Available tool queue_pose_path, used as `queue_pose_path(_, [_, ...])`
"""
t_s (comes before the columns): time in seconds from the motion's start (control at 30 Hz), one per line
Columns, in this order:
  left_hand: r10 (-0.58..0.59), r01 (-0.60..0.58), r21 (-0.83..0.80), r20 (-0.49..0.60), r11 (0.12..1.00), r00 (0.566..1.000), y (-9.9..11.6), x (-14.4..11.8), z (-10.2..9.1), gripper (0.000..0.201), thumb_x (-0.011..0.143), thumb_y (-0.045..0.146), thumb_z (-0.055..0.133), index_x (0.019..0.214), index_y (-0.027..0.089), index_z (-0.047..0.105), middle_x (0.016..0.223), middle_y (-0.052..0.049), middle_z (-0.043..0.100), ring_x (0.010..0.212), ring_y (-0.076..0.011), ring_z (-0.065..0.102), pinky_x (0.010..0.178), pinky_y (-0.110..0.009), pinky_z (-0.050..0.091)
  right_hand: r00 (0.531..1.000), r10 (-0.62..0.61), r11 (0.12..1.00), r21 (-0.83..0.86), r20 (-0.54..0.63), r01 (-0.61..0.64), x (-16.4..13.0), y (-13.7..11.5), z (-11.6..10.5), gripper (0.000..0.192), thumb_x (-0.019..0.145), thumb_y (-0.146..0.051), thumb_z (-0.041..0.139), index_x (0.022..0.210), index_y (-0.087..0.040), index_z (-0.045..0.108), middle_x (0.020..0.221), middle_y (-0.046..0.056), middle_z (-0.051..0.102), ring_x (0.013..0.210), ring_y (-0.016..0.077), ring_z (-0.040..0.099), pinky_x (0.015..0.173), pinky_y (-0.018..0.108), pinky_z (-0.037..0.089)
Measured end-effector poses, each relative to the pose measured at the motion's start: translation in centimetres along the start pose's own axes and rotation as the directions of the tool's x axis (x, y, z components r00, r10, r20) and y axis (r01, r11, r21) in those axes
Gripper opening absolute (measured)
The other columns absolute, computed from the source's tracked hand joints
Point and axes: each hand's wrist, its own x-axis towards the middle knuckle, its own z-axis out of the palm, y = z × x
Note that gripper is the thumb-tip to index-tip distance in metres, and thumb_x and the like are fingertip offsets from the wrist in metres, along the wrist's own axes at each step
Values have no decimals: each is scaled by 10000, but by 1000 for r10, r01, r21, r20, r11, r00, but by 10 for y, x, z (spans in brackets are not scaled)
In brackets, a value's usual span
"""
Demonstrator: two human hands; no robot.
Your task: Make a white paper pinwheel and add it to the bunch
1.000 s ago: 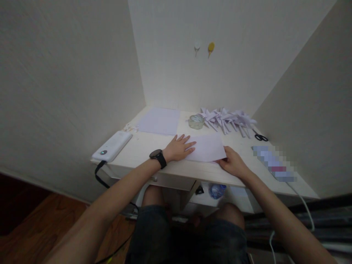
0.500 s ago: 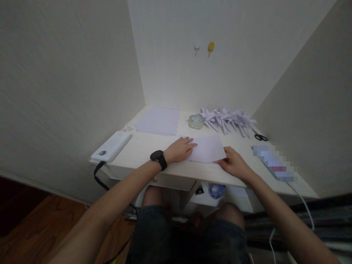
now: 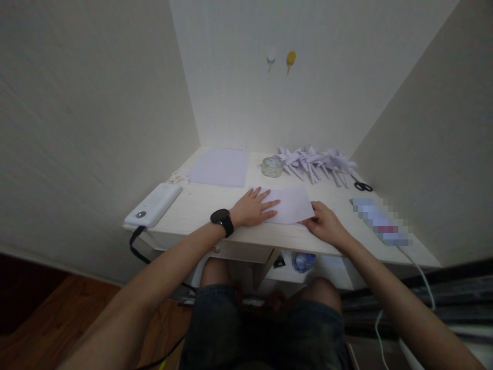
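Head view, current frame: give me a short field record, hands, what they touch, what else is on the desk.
left hand: left hand flat, fingers spread, pressing the left part of the paper sheet
right hand: right hand holds the sheet's near right corner
sheet: lies flat near the front edge of the desk
watch: black, on the left wrist
back of desk: second sheet, tape roll, pile of folded paper pieces, scissors
left edge: white device with a black cord
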Motion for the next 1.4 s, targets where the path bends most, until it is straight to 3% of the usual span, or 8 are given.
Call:
queue_pose_path(0.63, [3, -3, -2, 42, 1000, 999, 1, 0, -2, 596, 971, 626, 253, 1507, 379, 333, 1619, -48, 244, 1472, -352, 212, 1163, -552, 121, 999, -12, 1000, -2, 44, 12, 1, 4, -1, 160, 863, -256, 615, 809, -228, 763, 889, 87, 675, 885, 255, 586, 799, 375, 465])
queue_pose_path(0.9, [10, -10, -1, 41, 1000, 999, 1, 1, -2, 611, 969, 633, 238, 1512, 369, 328, 1617, -68, 243, 1471, -368, 210, 1160, -564, 127, 999, -6, 1000, 31, 48, 5, 0, 8, -2, 162, 856, -243, 627, 877, -261, 786, 982, 85, 685, 938, 262, 599, 838, 390, 491])
queue_pose_path(1.4, [9, -10, 14, 56, 1000, 998, 1, 1, -4, 621, 968, 639, 235, 1516, 360, 323, 1617, -74, 241, 1472, -367, 207, 1164, -567, 130, 1000, -4, 997, 73, 26, 2, -6, 19, -2, 160, 830, -190, 636, 832, -245, 786, 981, 81, 667, 933, 245, 595, 825, 389, 503])
